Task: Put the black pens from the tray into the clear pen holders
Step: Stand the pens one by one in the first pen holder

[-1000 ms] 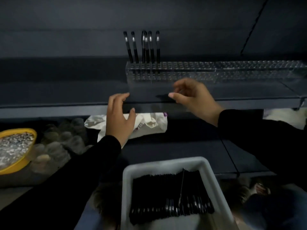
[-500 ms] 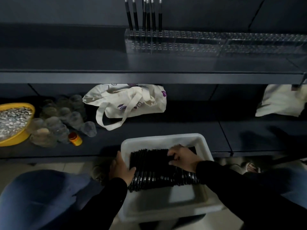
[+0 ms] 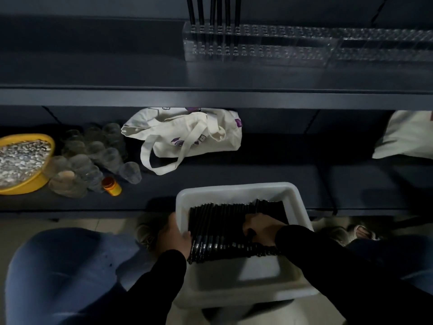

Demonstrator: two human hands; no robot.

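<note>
A white tray [image 3: 234, 191] sits low in front of me with a row of black pens [image 3: 220, 219] lying side by side in it. My left hand [image 3: 177, 233] grips the tray's left wall, thumb over the rim. My right hand [image 3: 262, 227] lies on the pens near the row's right end, fingers curled down round a few of them. On the upper shelf stand two clear pen holders end to end, the left one [image 3: 269, 44] and the right one [image 3: 386, 46]. Several black pens [image 3: 214, 10] stand upright in the left holder's left end.
On the lower shelf stand a yellow bowl [image 3: 35, 184] of silvery bits, several glass cups [image 3: 93, 156], a small orange bottle [image 3: 112, 184] and a cream tote bag [image 3: 187, 137]; another cream cloth [image 3: 407, 137] lies at the right. The upper shelf's front edge [image 3: 210, 99] overhangs. My blue-clad knee [image 3: 65, 277] is at lower left.
Both hands came down from the upper shelf to the tray and the view tilted down. Since half a second ago the right hand's fingers have curled into the pens.
</note>
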